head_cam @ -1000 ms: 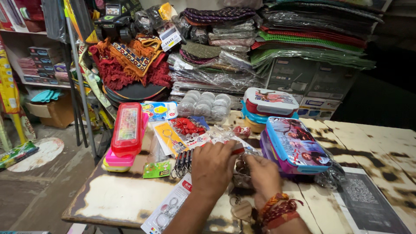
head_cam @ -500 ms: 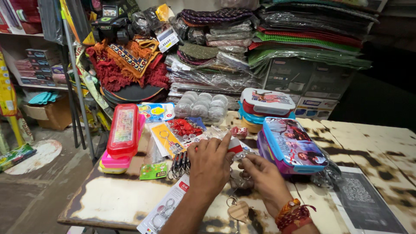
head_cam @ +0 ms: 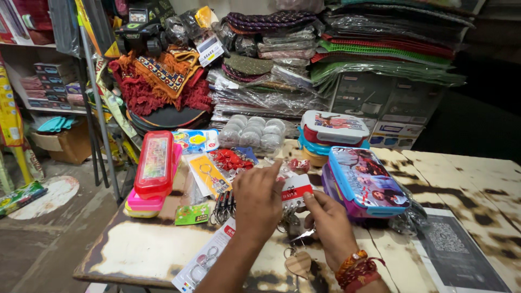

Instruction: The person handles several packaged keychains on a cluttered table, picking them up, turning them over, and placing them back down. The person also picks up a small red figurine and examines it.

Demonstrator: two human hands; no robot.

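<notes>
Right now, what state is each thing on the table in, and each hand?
Left hand: fingers spread, resting over the small packets.
Right hand: fingers pinching a small red-and-white card.
Red pencil box: closed, stacked on a pink box.
Blue picture lunch box: lid shut.
Wooden key tag: lying flat.
Table: top worn and stained.

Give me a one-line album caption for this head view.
Left hand and right hand handle a small carded packet on a cluttered worn table.
</notes>
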